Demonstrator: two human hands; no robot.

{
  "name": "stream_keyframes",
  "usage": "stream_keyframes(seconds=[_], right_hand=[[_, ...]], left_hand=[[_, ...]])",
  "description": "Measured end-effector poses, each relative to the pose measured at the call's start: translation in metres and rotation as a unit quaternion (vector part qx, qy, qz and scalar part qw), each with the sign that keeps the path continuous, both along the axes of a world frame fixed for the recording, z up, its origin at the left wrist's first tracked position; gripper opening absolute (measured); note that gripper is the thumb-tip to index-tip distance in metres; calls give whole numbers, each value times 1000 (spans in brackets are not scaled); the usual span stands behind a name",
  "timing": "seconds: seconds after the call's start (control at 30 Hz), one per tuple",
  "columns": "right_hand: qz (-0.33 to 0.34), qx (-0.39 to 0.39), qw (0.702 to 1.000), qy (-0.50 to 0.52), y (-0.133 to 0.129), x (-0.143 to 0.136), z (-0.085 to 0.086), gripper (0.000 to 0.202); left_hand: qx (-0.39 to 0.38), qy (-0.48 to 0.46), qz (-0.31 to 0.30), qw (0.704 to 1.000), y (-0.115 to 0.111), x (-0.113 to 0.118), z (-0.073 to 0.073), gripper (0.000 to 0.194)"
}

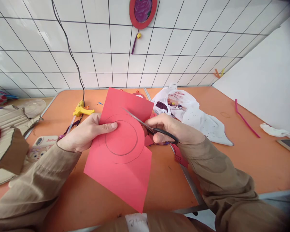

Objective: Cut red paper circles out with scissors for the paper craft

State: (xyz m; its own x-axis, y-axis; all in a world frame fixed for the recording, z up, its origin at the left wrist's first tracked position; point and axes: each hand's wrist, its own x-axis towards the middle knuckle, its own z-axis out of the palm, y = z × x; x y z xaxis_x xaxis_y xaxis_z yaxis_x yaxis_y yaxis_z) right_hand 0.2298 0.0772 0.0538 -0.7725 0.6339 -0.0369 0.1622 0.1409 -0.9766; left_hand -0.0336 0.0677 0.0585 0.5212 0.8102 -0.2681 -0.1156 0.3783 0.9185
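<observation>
A sheet of red paper [120,138] is held up above the orange table, with two rings drawn on it, one inside the other. My left hand [93,130] grips its left side, thumb lying on top near the inner ring and the other fingers hidden behind. In my right hand [167,127] is a pair of scissors [156,129] with black handles. Its blades lie across the paper at the upper right of the outer ring. Below them the paper's right edge is cut along the curve down to a notch.
On the orange table [169,183] a yellow glue gun [82,109] and a phone case [41,148] lie left, beside torn cardboard [12,145]. A white plastic bag [176,100] stands behind my right hand. Farther right are a pink pipe cleaner [246,119] and a phone [289,146].
</observation>
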Motion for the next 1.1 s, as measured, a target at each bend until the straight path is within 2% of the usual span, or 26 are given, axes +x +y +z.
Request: stream_keyframes(seconds=[0.7,1.1], right_hand=[[-14,14,1000,-22,1,2,-2,52],[5,38,999,-30,5,6,-5,49]], left_hand=[[8,24,2,1000,0,0,1,14],[-13,34,15,999,0,0,2,17]])
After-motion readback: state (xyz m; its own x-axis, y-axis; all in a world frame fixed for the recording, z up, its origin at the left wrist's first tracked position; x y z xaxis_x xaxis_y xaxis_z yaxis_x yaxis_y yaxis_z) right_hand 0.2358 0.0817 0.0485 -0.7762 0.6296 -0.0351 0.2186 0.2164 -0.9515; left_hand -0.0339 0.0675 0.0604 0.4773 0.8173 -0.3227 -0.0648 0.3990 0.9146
